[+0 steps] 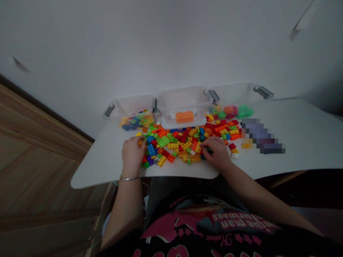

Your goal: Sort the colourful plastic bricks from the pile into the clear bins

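Centrally, a clear left bin [134, 104] holds small mixed pieces [136, 122], the middle bin [184, 99] a large orange brick [184, 117], the right bin [235, 93] rounded coloured pieces [229, 110]. Below them, a heap of bricks [184, 145] lies mid-frame on the white worktop [302, 142]. The left hand [133, 153] and right hand [218, 151] curl at its opposite sides, fingers partly closed; I cannot tell whether either grips anything. A pale wall [171, 43] fills the top; wooden boards [40, 142] line the left.
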`<state>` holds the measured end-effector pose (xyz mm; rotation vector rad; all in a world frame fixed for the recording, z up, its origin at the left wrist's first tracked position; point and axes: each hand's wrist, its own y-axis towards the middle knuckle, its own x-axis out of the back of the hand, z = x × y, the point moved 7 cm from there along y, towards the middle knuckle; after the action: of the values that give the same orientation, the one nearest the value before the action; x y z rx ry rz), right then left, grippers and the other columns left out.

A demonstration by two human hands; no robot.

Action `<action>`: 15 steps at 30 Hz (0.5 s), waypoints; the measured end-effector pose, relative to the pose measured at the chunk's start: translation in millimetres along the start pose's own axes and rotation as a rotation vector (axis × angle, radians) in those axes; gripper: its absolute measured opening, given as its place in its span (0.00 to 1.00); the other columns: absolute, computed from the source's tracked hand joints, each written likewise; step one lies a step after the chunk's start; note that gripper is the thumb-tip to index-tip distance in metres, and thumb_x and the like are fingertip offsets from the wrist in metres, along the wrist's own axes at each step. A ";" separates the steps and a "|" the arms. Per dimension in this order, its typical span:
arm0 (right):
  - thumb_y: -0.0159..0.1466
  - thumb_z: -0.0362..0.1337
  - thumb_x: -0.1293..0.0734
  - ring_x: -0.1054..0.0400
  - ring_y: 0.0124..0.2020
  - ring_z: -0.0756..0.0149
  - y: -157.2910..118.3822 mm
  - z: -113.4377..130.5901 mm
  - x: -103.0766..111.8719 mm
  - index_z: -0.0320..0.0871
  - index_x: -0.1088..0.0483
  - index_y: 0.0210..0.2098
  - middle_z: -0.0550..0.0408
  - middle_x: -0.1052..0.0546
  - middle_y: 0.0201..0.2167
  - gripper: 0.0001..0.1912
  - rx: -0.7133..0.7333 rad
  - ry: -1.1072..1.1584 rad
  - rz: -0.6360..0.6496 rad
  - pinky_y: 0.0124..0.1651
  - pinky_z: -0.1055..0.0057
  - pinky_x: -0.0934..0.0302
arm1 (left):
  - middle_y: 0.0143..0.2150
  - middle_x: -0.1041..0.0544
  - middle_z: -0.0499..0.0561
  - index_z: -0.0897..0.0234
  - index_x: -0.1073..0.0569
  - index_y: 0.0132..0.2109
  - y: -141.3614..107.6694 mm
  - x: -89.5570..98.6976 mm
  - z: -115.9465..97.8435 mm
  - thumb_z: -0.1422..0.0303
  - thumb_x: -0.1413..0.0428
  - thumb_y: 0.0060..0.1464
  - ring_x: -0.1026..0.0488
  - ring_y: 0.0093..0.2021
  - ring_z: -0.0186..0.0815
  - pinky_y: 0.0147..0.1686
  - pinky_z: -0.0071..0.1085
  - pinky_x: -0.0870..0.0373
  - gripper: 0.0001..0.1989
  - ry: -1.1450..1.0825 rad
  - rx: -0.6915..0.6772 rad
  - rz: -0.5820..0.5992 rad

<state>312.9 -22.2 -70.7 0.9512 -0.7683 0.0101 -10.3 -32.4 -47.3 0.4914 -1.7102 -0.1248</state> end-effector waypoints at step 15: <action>0.61 0.30 0.36 0.29 0.38 0.60 -1.4 -0.8 -1.3 0.47 0.27 0.34 0.54 0.21 0.32 0.07 -0.009 0.005 0.005 0.49 0.58 0.36 | 0.48 0.23 0.62 0.62 0.21 0.46 -2.5 -12.3 8.0 0.60 0.51 0.60 0.27 0.47 0.51 0.38 0.41 0.29 0.18 0.147 0.160 0.043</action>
<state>312.9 -22.1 -72.8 0.9403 -0.7656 0.0133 -16.0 -31.4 -61.1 0.5675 -1.5920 0.0786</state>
